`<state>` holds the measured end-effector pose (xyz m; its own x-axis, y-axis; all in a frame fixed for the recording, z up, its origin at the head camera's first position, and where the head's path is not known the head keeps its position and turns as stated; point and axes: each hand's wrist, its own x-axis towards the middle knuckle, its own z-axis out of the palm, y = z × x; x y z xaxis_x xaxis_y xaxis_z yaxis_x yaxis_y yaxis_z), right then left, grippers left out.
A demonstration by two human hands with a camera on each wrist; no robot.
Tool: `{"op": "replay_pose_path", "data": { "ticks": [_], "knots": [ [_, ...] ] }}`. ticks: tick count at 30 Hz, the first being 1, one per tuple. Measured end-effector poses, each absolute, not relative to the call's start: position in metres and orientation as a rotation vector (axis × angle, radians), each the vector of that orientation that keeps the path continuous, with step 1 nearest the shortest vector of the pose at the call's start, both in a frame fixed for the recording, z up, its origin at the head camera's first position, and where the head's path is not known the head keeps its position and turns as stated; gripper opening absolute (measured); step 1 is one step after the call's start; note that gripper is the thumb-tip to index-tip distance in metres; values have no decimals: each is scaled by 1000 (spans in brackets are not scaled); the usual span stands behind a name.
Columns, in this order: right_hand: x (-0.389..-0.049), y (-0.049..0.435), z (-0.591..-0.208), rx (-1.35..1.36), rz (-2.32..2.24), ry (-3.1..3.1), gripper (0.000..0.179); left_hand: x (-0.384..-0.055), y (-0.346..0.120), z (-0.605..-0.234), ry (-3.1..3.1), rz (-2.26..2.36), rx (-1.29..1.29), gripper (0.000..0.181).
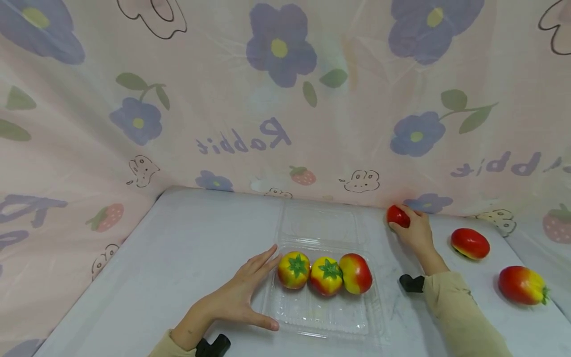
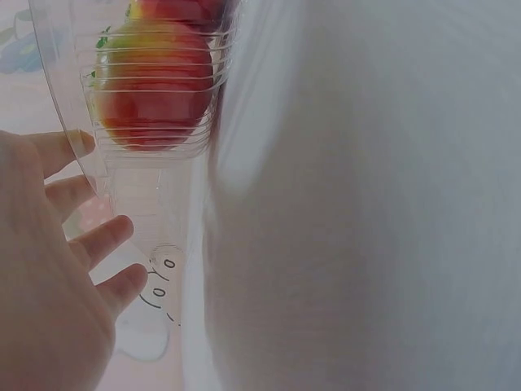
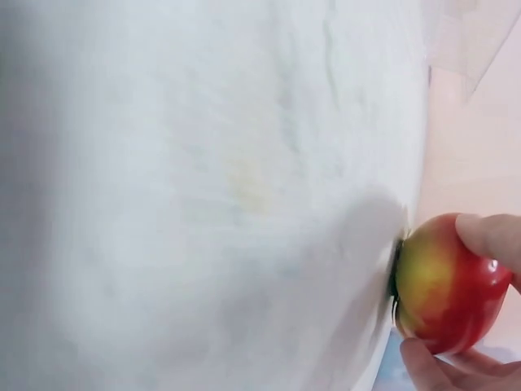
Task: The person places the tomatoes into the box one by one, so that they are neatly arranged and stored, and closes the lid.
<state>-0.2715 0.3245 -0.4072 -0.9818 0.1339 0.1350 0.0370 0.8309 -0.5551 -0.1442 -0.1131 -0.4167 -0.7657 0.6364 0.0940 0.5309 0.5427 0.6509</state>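
Note:
My right hand [image 1: 416, 231] grips a red tomato [image 1: 396, 216] at the back of the table, thumb on one side and fingers on the other. In the right wrist view that tomato [image 3: 452, 285] shows a yellow patch and its green leafy end against the table. My left hand [image 1: 243, 290] is spread, fingers and thumb apart, at the left edge of a clear plastic box [image 1: 321, 320]. Inside the box three red-and-yellow tomatoes [image 1: 326, 275] sit in a row along its back half; two show green star-shaped tops. The left wrist view shows the fingertips right at the box's rim [image 2: 69, 98].
The box's clear lid [image 1: 321, 225] lies folded back behind it. To the right are a red tomato [image 1: 470, 243] and a red-and-yellow one [image 1: 523, 285]. A flower-printed curtain [image 1: 223, 99] borders the white table [image 1: 178, 258] at the back and sides.

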Motion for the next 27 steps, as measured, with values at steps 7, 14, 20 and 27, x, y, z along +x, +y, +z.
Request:
{"op": "replay_pose_path", "data": {
  "ticks": [7,14,20,27],
  "knots": [
    [-259,323,-404,-24,869,-2762,56,-145,-114,-416,2631,1017,1022,119],
    [-247,322,-400,17,878,-2759,56,-144,-115,-416,2624,1035,1005,118],
    [-236,319,-396,35,877,-2775,58,-144,-114,-417,2627,1034,1005,118],
    [-225,316,-392,128,857,-2734,57,-144,-114,-418,2624,1029,1006,118]
  ]
}}
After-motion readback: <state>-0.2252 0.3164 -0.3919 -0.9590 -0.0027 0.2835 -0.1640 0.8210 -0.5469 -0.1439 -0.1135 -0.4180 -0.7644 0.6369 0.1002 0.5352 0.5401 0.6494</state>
